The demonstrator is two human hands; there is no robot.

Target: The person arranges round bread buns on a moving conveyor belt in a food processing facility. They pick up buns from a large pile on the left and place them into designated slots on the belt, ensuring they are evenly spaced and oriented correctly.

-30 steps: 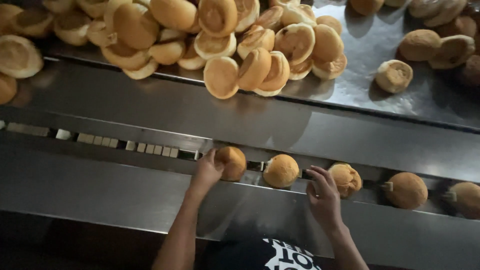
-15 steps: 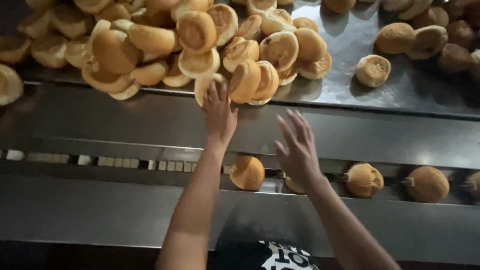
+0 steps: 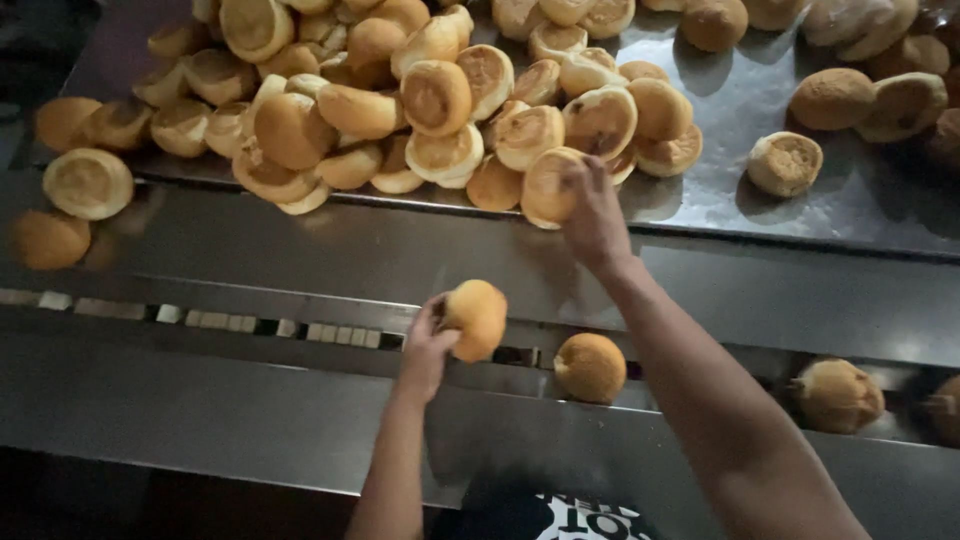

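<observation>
My left hand holds a round golden bun just above the narrow conveyor channel. My right hand reaches up to the front edge of a big pile of buns on the steel table and grips one pale-bottomed bun. Another bun sits in the channel between my arms, and one more bun lies further right in it.
The steel table carries loose buns at the back right. Two buns lie at the far left, one on the sloped ledge. A steel front ledge runs below the channel.
Both hands had been up at the pile. My left hand has come down to the channel with a bun, while my right hand stayed up and closed on a bun at the pile's edge.
</observation>
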